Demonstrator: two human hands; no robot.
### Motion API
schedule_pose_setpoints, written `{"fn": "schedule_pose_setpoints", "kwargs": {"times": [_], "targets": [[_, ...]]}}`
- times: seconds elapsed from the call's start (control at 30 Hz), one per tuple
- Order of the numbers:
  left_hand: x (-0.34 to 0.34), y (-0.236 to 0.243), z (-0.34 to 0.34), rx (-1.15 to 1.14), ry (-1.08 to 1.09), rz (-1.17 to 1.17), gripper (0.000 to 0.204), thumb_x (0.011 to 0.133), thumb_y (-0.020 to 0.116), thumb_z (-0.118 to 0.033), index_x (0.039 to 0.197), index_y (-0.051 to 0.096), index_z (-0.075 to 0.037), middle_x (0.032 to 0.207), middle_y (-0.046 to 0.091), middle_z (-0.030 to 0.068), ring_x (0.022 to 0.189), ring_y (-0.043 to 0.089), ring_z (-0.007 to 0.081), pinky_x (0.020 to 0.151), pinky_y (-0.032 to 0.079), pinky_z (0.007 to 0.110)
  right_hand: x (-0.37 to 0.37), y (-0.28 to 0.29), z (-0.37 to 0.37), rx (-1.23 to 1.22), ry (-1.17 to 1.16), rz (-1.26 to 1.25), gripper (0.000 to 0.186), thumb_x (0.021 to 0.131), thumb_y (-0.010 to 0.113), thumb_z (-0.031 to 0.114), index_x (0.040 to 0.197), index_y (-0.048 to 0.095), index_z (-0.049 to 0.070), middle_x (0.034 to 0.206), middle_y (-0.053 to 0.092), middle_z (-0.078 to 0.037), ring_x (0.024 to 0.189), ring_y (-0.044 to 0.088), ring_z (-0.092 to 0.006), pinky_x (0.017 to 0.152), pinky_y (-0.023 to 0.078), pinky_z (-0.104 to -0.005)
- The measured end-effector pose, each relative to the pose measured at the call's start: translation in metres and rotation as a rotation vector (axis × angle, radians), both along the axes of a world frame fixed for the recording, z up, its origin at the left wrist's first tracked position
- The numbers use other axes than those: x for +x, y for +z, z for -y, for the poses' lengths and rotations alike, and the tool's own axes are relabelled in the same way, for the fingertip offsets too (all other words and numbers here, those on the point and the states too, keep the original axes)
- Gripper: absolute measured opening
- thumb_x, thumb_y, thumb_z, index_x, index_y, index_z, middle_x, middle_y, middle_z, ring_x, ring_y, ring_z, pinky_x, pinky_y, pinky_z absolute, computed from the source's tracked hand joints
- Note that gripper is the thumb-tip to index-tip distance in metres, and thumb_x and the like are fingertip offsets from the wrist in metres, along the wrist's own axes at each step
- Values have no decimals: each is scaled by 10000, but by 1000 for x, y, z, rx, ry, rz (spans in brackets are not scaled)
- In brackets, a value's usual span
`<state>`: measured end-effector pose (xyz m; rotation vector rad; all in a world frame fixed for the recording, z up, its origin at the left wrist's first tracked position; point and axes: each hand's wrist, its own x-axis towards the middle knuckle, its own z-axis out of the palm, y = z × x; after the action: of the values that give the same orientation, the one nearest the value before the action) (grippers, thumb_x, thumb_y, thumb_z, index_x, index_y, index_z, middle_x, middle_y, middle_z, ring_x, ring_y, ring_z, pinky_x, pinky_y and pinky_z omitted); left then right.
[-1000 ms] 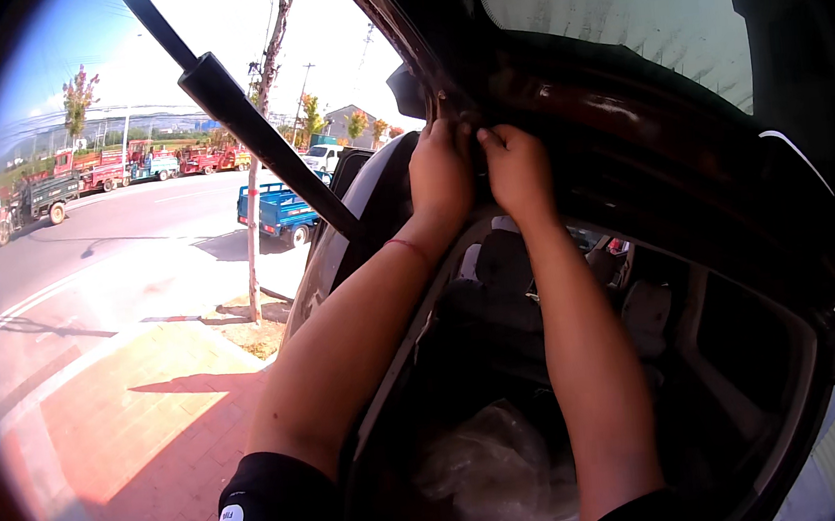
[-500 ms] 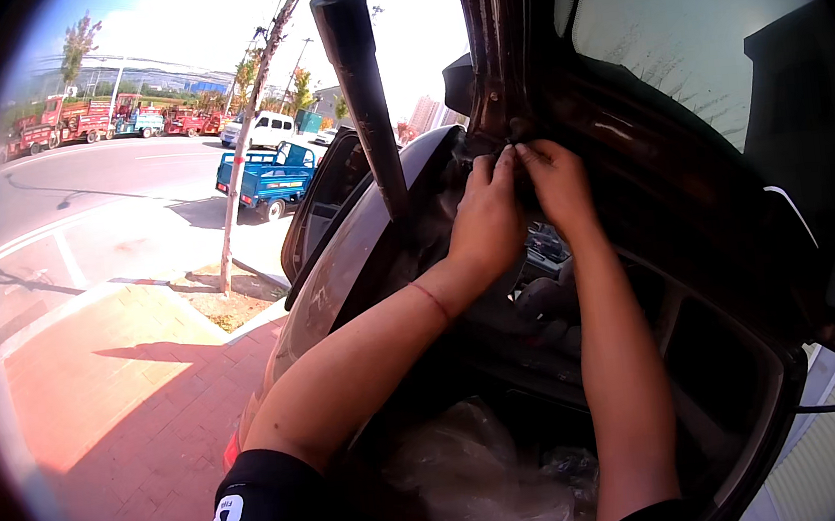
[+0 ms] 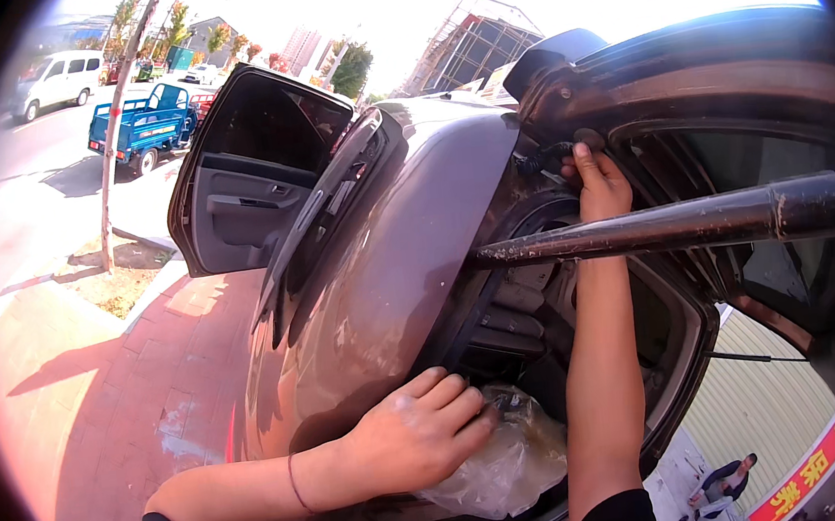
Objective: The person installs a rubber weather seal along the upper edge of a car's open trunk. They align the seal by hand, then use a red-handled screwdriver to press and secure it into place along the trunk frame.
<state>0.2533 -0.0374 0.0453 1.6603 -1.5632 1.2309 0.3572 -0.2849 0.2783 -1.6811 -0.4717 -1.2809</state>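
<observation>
Near the hinge of the raised tailgate, my right hand pinches a black ribbed rubber wiring boot. A round dark grommet shows at its fingertips. Lower down, my left hand is held with its fingers curled at the rear opening of the brown car. Whatever those fingers may hold is hidden. Just beside them a clear plastic bag lies in the boot. A black gas strut crosses in front of my right wrist.
An open car door stands out at the left. Beyond it are a thin tree trunk, a blue cargo tricycle and a white van. A person is at the lower right, near a red banner.
My left hand has dropped from the hinge area to the lower opening. My right hand stays up by the hinge. The view has swung right, and the strut now lies almost level across it.
</observation>
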Motion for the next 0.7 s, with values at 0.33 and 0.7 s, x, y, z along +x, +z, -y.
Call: {"fn": "schedule_pose_setpoints", "kwargs": {"times": [0.33, 0.7], "targets": [[26, -9, -6, -18, -207, -32, 318, 805, 613, -165, 1063, 656, 17, 861, 580, 59, 808, 587, 201, 762, 476, 316, -15, -6, -12, 95, -5, -10, 240, 992, 706, 172, 1071, 684, -53, 957, 731, -143, 853, 691, -206, 854, 532, -317], [32, -10, -5, 80, -268, -13, 309, 792, 616, -182, 1021, 663, 19, 825, 578, 55, 748, 578, 195, 743, 457, 322, -13, -1, -42, 168, -305, -25, 241, 1012, 672, 161, 993, 673, -80, 863, 710, -132, 730, 690, -217, 769, 563, -301]]}}
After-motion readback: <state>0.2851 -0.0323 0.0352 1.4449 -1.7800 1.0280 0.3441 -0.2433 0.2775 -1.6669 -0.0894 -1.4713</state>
